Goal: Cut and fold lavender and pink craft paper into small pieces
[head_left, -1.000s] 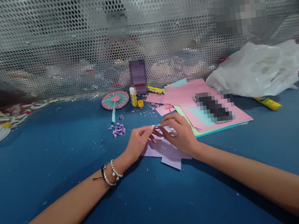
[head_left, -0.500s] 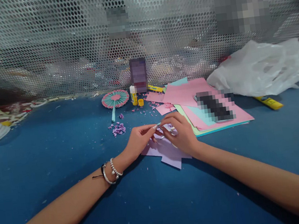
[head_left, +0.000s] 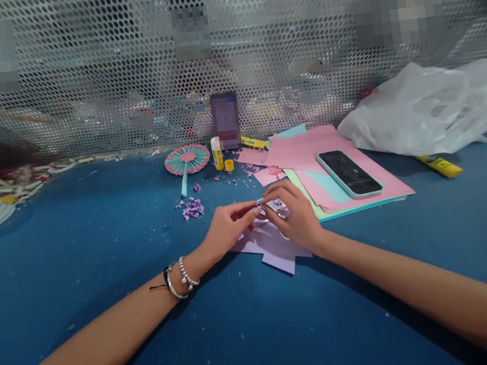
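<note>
My left hand (head_left: 230, 228) and my right hand (head_left: 294, 215) meet fingertip to fingertip, both closed in a pinch. Between the fingertips is something small with a pale blue edge, too hidden to name. A thin silvery loop (head_left: 269, 220), perhaps a scissors handle, shows beneath the right fingers. Under both hands lies a lilac sheet of paper (head_left: 279, 255) with stepped, cut edges. Small purple paper pieces (head_left: 192, 209) are heaped to the left of my hands. Beyond them rests a pleated paper fan (head_left: 187, 159) in blue and pink with a blue handle.
A glue stick (head_left: 217, 155) stands uncapped beside its yellow cap (head_left: 229, 165). Pink and blue sheets (head_left: 302, 151) lie to the right under a phone (head_left: 349, 173). Farther right are a white plastic bag (head_left: 425, 110) and a yellow tube (head_left: 439, 165). A perforated metal panel (head_left: 123, 73) rises behind the blue tabletop (head_left: 179, 350).
My fingertips have shifted very slightly against each other, with the left thumb a little lower. The paper, fan and other things stay where they were.
</note>
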`<state>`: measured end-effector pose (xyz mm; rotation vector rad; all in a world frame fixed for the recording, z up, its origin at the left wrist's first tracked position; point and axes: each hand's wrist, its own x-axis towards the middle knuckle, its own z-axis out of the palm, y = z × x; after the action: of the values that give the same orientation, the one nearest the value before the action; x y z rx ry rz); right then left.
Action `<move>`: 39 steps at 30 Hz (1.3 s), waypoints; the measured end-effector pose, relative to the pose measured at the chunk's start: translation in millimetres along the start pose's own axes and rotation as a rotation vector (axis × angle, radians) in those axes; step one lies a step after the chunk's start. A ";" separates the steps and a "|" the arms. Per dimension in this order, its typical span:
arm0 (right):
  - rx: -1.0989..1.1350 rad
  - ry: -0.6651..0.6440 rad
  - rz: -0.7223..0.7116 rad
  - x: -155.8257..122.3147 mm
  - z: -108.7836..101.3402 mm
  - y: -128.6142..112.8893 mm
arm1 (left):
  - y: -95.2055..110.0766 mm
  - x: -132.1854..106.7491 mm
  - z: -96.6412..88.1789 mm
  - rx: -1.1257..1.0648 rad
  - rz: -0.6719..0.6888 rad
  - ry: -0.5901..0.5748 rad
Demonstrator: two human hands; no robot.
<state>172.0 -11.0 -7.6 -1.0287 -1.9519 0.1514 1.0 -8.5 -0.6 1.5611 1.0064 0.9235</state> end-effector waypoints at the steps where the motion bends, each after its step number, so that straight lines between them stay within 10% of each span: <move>1: -0.001 0.001 -0.003 0.1 0.1 0.2 | 0.2 0.1 -0.1 -0.002 0.001 0.001; 39: -0.037 -0.010 -0.051 -1.1 -2.3 0.8 | 0.8 -0.4 -2.0 -0.112 -0.049 -0.030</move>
<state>174.4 -11.9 -7.3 -1.0028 -1.9951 0.0923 -0.8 -8.3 0.5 1.4469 0.9522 0.9048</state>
